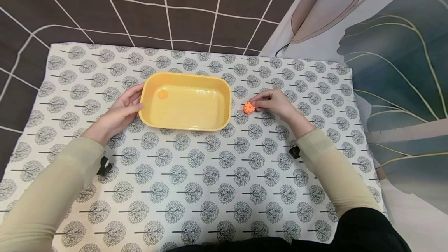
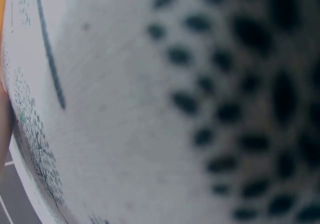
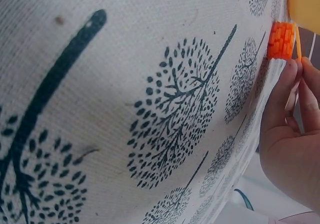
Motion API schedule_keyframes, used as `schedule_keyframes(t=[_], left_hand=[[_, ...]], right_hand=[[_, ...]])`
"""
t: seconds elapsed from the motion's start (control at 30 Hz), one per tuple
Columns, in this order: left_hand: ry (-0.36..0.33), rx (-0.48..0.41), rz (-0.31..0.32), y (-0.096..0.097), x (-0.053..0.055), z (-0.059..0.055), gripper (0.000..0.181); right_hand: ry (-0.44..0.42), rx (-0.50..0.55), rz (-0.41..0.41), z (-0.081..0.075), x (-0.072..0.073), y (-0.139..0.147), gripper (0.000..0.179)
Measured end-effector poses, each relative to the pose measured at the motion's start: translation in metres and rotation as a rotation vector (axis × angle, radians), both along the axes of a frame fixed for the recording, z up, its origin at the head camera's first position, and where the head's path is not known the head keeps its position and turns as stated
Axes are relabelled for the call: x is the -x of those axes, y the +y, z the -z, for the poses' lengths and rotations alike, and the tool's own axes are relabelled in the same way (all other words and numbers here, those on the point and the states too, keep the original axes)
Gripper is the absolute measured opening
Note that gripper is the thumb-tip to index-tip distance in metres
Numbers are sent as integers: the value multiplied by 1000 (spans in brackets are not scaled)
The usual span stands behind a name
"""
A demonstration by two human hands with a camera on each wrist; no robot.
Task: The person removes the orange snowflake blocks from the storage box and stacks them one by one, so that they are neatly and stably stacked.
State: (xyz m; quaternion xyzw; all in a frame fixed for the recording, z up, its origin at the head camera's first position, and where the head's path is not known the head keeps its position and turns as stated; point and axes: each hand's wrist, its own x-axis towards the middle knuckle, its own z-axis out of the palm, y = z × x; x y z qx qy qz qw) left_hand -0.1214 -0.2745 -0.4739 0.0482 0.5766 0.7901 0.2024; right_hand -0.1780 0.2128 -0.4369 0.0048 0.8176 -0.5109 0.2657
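Note:
In the head view a yellow rectangular plastic basin (image 1: 189,124) sits on the patterned cloth, with a round orange mark (image 1: 162,94) on its inside toward the left. My left hand (image 1: 122,108) grips the basin's left end, thumb at the rim. To the right of the basin, my right hand (image 1: 274,103) pinches a small orange toy wheel (image 1: 249,107) between thumb and fingertips. Block-like tread shows on the wheel (image 3: 281,40) in the right wrist view, with a thin yellow-orange strip beside it. The left wrist view holds mostly blurred cloth.
A white cloth (image 1: 210,174) printed with grey trees covers the table. Dark brown fabric with white grid lines (image 1: 140,7) hangs along the back edge. A leaf-patterned curtain (image 1: 402,69) hangs at the right, and a thin black cable (image 1: 281,49) shows at the back edge.

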Motion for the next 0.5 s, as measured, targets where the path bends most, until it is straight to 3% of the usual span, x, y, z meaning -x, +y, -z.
schedule_keyframes(t=[0.27, 0.5], left_hand=[[8, -8, -2, 0, 0, 1, 69], [0, -10, -12, 0, 0, 0, 68]], right_hand=[[43, -33, -15, 2, -1, -1, 26], [17, 33, 16, 3, -2, -2, 28]])
